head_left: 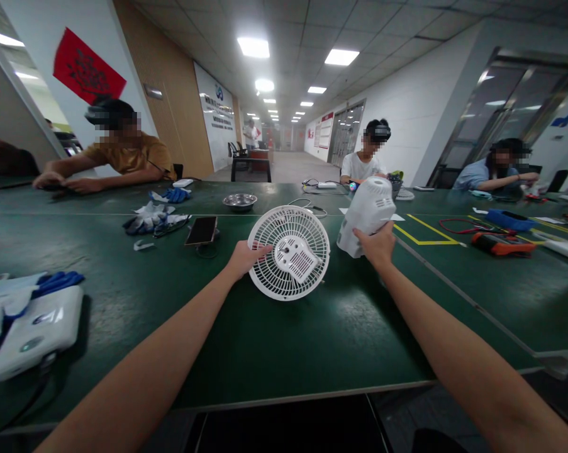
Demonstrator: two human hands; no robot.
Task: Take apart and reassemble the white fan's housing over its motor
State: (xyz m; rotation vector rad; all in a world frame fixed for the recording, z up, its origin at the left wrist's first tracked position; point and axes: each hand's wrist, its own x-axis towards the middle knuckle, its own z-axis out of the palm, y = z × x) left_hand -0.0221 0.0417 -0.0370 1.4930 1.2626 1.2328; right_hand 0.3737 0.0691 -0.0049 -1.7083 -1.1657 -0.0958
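Observation:
A round white fan grille [297, 259] with a slotted centre faces me in the middle of the view. My left hand [243, 259] is closed on its left rim, thumb over the ribs. To the right, my right hand [377, 244] grips a white plastic housing [367, 207] with vent slots near its top. The housing is tilted and stands apart from the grille. The undersides of both parts and most of the fingers behind them are hidden.
On the green table [293, 352] lie a metal bowl [239, 201], a phone [202, 231], gloves [154, 218], a white power bank [41, 330], an orange multimeter [502, 244] and a blue tray [510, 219]. Several people sit around the far side.

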